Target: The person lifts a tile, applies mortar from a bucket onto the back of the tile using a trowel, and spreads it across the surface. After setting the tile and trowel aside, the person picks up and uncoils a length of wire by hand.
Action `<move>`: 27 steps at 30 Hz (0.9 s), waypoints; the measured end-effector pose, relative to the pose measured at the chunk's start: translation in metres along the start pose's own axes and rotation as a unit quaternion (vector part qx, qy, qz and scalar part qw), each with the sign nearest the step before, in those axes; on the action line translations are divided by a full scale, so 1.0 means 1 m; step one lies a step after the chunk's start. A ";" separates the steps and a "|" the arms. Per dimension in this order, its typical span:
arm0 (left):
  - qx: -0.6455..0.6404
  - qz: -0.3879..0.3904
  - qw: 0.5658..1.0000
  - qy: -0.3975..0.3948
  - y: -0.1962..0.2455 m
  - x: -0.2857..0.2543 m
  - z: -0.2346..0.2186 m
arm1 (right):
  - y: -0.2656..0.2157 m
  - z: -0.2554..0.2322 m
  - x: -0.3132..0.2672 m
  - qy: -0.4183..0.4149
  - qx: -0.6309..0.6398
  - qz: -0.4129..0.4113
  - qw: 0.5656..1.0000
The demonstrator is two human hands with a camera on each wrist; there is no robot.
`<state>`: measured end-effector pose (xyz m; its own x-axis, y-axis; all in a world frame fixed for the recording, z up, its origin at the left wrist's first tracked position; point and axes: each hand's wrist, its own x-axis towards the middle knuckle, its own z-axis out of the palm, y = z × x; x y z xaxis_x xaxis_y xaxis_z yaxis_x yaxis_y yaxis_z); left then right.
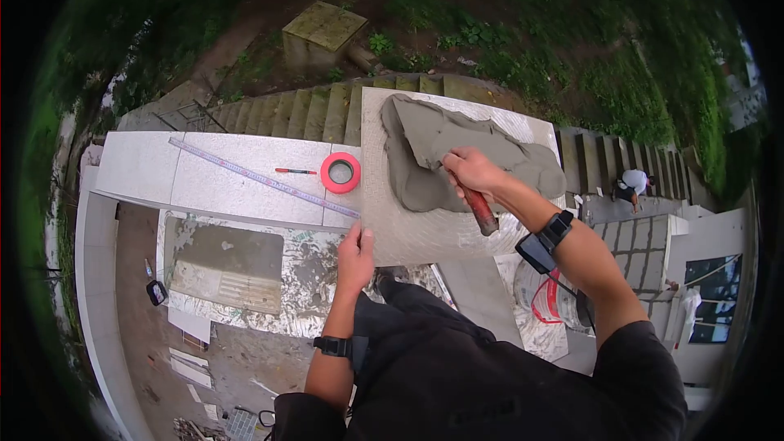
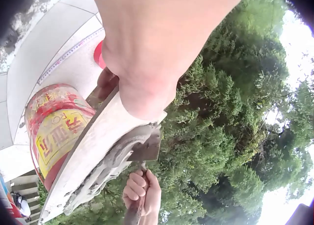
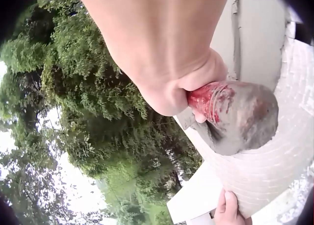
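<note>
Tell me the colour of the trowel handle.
Red, smeared with grey mortar; the trowel handle shows best in the right wrist view.

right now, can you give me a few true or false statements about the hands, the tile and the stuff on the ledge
1. The right hand grips a red-handled trowel. True.
2. The left hand holds the tape roll. False: it holds the edge of the tile; the roll lies on the ledge.
3. Grey mortar lies on the tile. True.
4. The long ruler stands upright. False: it lies flat on the ledge.
5. The red pen lies on the mortar. False: it lies beside the tape roll.
</note>
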<state>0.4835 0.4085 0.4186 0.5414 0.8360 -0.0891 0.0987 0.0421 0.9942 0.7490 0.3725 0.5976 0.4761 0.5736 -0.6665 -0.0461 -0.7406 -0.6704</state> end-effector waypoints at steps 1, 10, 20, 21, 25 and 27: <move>-0.001 -0.001 1.000 0.005 0.002 0.000 -0.003 | -0.004 0.003 0.006 -0.006 -0.050 -0.024 0.998; -0.050 -0.073 0.994 -0.067 0.003 0.002 -0.018 | 0.014 -0.021 -0.058 -0.085 -0.330 -0.070 0.938; -0.069 -0.074 0.983 -0.155 -0.008 -0.004 -0.050 | 0.105 -0.073 -0.075 0.124 -0.502 -0.208 0.830; -0.066 -0.083 0.980 -0.166 -0.006 -0.002 -0.051 | 0.108 -0.071 -0.077 0.066 -0.397 -0.159 0.901; -0.056 -0.070 0.981 -0.174 -0.010 0.003 -0.052 | 0.106 -0.027 -0.107 -0.072 -0.163 0.019 0.984; -0.066 -0.091 0.977 -0.183 -0.010 0.003 -0.053 | 0.102 -0.010 -0.126 -0.105 -0.254 -0.024 0.961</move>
<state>0.4401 0.4392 0.4119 0.7892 0.5577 -0.2571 0.1255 0.2632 0.9565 0.6937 0.2215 0.6166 0.2768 0.6292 -0.7263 0.4310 -0.7568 -0.4913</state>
